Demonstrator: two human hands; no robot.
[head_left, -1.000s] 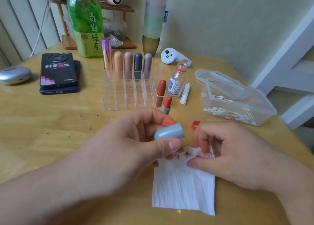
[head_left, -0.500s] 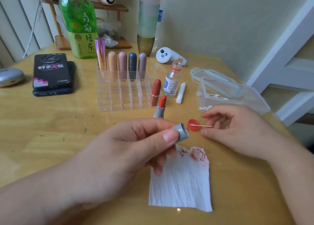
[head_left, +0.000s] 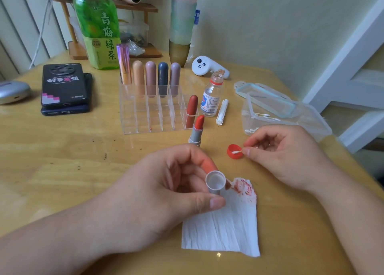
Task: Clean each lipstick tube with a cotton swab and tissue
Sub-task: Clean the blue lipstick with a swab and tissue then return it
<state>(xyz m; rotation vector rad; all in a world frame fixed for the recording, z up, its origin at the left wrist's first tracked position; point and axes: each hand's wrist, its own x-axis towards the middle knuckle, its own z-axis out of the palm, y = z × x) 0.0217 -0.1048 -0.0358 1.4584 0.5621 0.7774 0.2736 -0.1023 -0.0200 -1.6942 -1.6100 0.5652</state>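
Above a stained tissue (head_left: 224, 229) on the table (head_left: 62, 160), the left hand (head_left: 155, 195) grips a grey lipstick cap (head_left: 215, 183) between thumb and curled fingers. The right hand (head_left: 286, 156) pinches a cotton swab (head_left: 236, 151), its tip in a red cap (head_left: 233, 156).

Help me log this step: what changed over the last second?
The right hand left the tissue and moved away to the red bottle cap, dipping the tip of the cotton swab it pinches into it. The left hand turned the grey lipstick cap it grips, open end now towards the camera. Tissue, open lipstick and organizer stayed put.
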